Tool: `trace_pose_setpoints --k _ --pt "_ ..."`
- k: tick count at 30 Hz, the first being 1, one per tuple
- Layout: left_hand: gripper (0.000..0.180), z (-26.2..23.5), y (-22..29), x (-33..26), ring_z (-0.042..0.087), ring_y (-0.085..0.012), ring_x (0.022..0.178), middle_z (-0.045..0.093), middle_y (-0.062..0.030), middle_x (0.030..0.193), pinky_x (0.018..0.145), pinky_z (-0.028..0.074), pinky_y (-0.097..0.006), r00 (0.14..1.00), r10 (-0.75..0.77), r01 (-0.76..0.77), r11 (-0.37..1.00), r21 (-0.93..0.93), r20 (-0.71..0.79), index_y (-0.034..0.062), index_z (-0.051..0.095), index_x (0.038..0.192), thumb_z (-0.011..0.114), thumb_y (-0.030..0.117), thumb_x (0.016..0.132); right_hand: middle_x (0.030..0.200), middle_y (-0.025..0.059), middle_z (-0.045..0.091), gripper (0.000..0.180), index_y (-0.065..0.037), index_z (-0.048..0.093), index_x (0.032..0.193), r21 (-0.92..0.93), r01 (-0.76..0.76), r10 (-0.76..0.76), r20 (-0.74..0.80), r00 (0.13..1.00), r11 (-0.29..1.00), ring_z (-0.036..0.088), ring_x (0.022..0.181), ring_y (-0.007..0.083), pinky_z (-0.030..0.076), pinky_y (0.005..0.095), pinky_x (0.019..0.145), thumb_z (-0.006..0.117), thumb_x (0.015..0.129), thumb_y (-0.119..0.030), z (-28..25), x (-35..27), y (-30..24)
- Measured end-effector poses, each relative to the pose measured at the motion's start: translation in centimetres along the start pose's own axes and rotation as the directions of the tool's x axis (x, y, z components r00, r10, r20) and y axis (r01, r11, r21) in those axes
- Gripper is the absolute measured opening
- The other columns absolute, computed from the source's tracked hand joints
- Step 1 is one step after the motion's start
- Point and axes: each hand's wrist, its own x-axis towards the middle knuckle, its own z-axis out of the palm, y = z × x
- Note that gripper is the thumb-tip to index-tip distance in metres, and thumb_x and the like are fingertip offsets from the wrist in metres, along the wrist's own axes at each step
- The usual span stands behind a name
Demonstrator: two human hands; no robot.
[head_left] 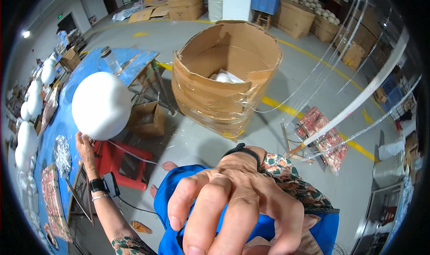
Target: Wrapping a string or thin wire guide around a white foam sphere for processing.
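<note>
"What are the left hand's (86, 153) fingers doing?"

"They're clamped on the lower edge of a big white ball (101, 106), which is held up in front of the blue table (67, 94)."

"And the right hand (237, 205)?"

"Close to the camera, in front of the person's blue apron (329, 230), fingers bent downward with small gaps between some of them. The palm faces away, so I can't tell whether they grip anything."

"What's around the left wrist?"

"A black band (96, 184), with a small black box (112, 184) beside it; a dark cable (136, 207) trails from there toward the apron."

"Just past the ball?"

"A beaded strand (134, 153) runs from under it across a red stool (117, 165). A small carton (154, 123) stands on the floor behind."

"Farther out?"

"A large round carton (219, 98) wrapped in clear film, something white (224, 77) inside it. A clear bottle (111, 60) stands on the table's far part, more white balls (35, 98) line its left side, and red patterned packs (323, 141) lie on the floor at right."
</note>
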Motion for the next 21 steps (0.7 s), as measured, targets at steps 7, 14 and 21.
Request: trace_pose_setpoints --k 7,14,21 --pt "0.036 -0.9 -4.0 2.3 0.042 -0.0063 0.050 0.043 0.0021 0.062 0.043 0.035 -0.019 0.994 0.004 0.014 0.985 -0.174 0.106 0.0029 0.046 0.102 0.046 0.037 0.090 0.089 0.0074 0.061 0.021 -0.020 0.052 0.105 -0.480 -0.159 -0.079 -0.438 0.896 0.863 0.053 0.083 0.0207 0.040 0.0323 0.066 0.052 0.087 -0.029 3.3 0.3 -4.3" --pt "0.034 2.0 -3.9 3.9 0.043 -0.0065 0.051 0.043 0.0020 0.063 0.043 0.035 -0.019 0.983 0.023 0.018 0.976 -0.215 0.184 0.0034 0.047 0.101 0.046 0.036 0.090 0.086 0.0054 0.062 0.017 -0.018 0.052 0.100 -0.423 -0.083 -0.061 -0.315 0.947 0.902 0.054 0.083 0.0193 0.041 0.0320 0.069 0.053 0.087 -0.029 2.1 0.3 -6.9" --pt "0.032 3.5 -4.3 5.6 0.043 -0.0067 0.051 0.044 0.0018 0.063 0.044 0.036 -0.019 0.976 0.037 0.017 0.969 -0.245 0.215 0.0040 0.048 0.099 0.045 0.035 0.090 0.089 0.0081 0.062 0.022 -0.020 0.050 0.106 -0.562 -0.040 -0.238 -0.412 0.879 0.826 0.053 0.085 0.0204 0.039 0.0301 0.067 0.047 0.089 -0.034 3.0 -0.7 -6.3"
